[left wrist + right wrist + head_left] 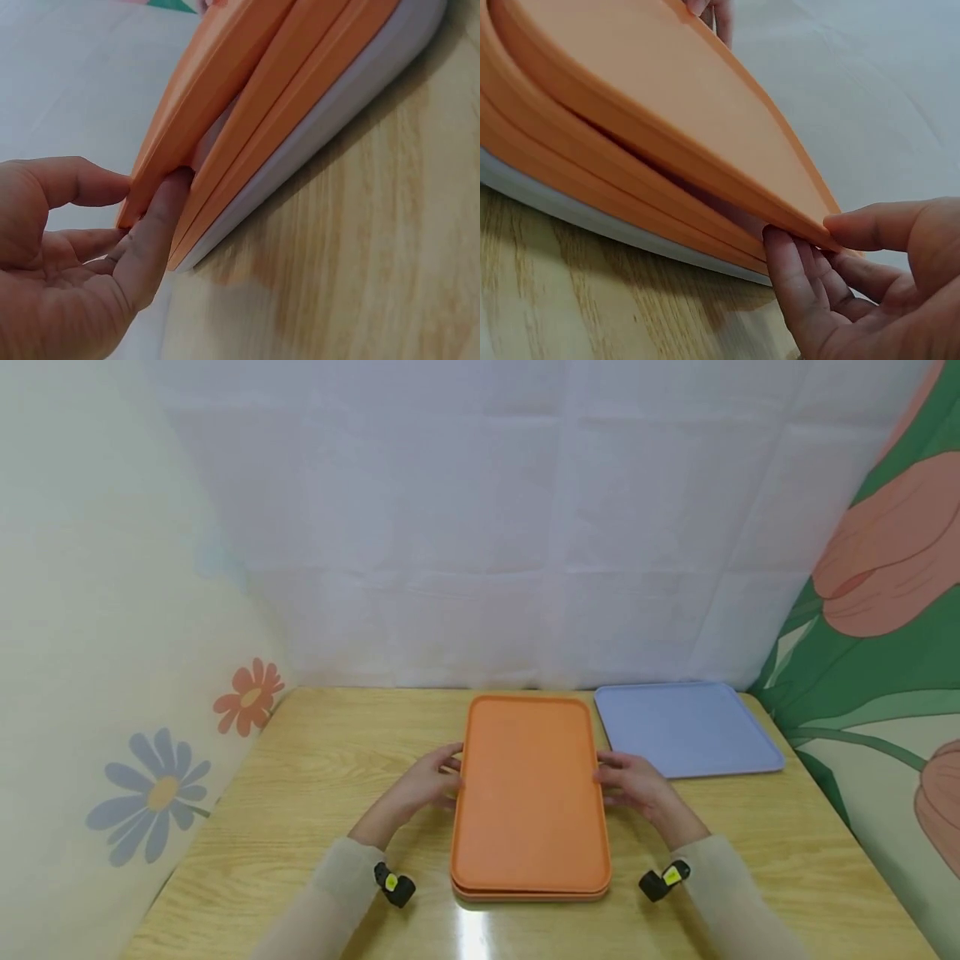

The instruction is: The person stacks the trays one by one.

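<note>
An orange rectangular tray (532,793) lies on top of a stack, between my two hands. My left hand (427,781) pinches its left long edge, thumb (94,184) on the rim and fingers underneath. On the opposite edge my right hand (633,781) grips the same way, thumb (874,226) above and fingertips below. Both wrist views show this tray tilted up from the ones beneath, with a gap at the fingers. Two more orange trays (266,94) sit nested below it. The lowest layer is a pale whitish tray (592,225) on the table.
A light blue tray (686,731) lies at the back right of the wooden table (352,735), just beyond my right hand. White cloth (450,527) hangs behind the table's far edge. Flower-patterned walls (67,693) stand at both sides.
</note>
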`<state>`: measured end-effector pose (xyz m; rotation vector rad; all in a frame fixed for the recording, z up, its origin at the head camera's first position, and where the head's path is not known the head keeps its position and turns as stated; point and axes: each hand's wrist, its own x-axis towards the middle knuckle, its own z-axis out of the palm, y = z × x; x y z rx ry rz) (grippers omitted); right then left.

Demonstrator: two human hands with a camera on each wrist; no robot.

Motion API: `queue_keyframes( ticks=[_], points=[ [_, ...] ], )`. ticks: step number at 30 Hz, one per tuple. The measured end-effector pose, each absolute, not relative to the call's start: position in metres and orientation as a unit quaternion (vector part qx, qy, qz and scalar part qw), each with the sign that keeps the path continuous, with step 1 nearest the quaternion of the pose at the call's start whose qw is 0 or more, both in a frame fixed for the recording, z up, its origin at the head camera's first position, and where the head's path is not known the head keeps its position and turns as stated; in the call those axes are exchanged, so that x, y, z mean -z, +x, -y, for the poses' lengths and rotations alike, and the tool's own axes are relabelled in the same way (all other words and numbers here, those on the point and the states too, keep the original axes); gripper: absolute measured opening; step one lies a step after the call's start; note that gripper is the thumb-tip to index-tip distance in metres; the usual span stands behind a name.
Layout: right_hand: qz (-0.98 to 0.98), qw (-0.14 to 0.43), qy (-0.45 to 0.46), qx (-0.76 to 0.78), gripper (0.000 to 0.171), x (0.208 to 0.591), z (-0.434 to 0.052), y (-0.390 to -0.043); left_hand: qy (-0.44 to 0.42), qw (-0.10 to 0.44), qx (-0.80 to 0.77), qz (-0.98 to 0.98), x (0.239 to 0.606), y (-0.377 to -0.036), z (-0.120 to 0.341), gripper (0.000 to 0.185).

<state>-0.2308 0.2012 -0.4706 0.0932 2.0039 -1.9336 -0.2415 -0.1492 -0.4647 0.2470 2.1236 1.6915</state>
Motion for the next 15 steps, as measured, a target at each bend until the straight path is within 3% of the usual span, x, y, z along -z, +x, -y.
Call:
queue_keyframes(
  ticks=[15],
  points=[
    [-0.763, 0.145, 0.026, 0.629, 0.053, 0.4706, -0.1944, -0.2322, 0.077, 0.193, -0.599, -0.773, 0.4700, -0.2465, 0.1491, 0.068]
  ],
)
